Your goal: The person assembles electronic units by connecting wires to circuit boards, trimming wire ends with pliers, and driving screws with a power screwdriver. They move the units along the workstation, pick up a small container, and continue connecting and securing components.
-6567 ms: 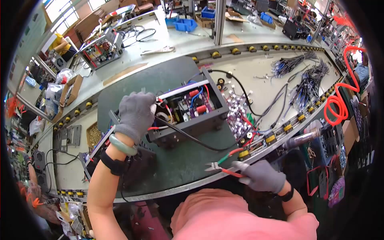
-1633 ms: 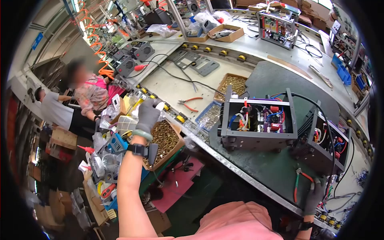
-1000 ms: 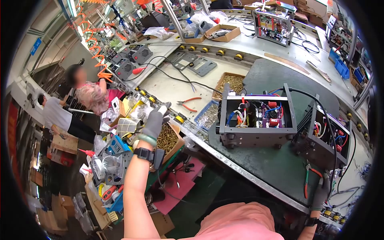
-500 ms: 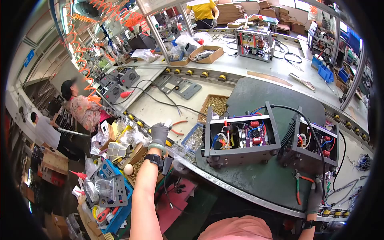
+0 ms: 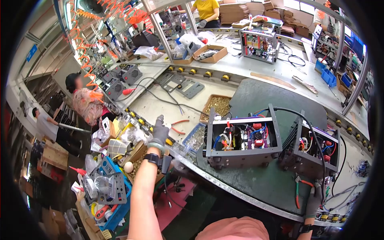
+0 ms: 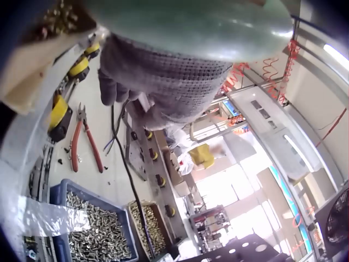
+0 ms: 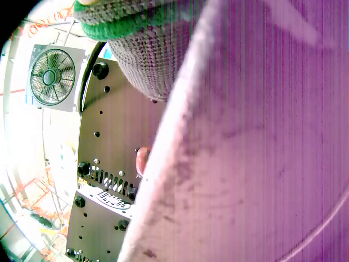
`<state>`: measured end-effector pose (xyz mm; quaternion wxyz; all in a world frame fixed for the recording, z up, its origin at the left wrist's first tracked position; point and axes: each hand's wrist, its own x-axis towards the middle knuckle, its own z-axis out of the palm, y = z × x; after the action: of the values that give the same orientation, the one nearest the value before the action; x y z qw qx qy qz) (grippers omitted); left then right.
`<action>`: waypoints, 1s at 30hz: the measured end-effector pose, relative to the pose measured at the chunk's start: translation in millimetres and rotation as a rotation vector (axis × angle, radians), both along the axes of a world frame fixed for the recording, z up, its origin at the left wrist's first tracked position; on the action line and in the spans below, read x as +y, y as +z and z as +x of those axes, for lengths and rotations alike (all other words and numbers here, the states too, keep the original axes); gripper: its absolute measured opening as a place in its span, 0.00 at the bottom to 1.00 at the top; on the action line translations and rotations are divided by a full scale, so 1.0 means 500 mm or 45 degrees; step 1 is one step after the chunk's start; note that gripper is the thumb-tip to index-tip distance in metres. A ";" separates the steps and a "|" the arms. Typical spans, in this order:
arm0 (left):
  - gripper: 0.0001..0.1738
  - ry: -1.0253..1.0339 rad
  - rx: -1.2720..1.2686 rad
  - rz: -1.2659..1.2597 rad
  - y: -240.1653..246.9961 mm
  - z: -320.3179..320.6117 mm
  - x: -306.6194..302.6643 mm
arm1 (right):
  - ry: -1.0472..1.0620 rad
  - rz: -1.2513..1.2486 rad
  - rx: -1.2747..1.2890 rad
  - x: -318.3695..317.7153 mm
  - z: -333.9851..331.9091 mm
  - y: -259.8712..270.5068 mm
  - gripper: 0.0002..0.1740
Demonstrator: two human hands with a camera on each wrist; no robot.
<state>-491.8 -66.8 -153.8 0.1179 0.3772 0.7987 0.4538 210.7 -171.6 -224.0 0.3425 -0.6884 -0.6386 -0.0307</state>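
In the head view my left hand (image 5: 160, 134), in a grey glove, reaches over the bench's near rail beside the screw trays. Its fingers hang loosely bent in the left wrist view, with nothing visible in them. A pair of red-handled pliers (image 6: 82, 139) lies on the bench just past them. My gloved right hand (image 5: 315, 200) is low at the right bench edge, holding green-and-red pliers (image 5: 297, 192) by one handle; the other handle sticks out. Nearby stand two open-topped black machines, one in the middle (image 5: 242, 152) and one further right (image 5: 296, 160), with wiring showing inside.
A blue tray (image 6: 60, 218) of silver screws and a box (image 6: 169, 237) of brass-coloured screws sit beyond my left hand. Below that arm is a blue crate (image 5: 124, 208) of parts. A black cable (image 5: 320, 148) arches over the right machine. Other people stand further off.
Some seconds ago my left hand was at a machine; it has since swung left over the rail. The right hand kept the pliers throughout. In the last half second the left hand turned slightly.
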 end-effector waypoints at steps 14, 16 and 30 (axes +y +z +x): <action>0.23 -0.512 0.658 -0.655 0.039 0.016 -0.397 | 0.040 -0.198 0.324 0.000 0.031 -0.030 0.16; 0.17 -0.358 0.688 -0.740 0.020 0.017 -0.382 | 0.126 -0.161 0.132 -0.011 0.025 -0.007 0.18; 0.09 -0.753 0.117 0.144 -0.317 -0.109 -0.053 | -0.816 0.805 0.565 -0.396 0.159 0.229 0.25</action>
<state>-546.1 -93.5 -312.2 0.1875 0.6196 0.6322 0.4258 290.1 -369.5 -109.6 0.6353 -0.7024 -0.2662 -0.1792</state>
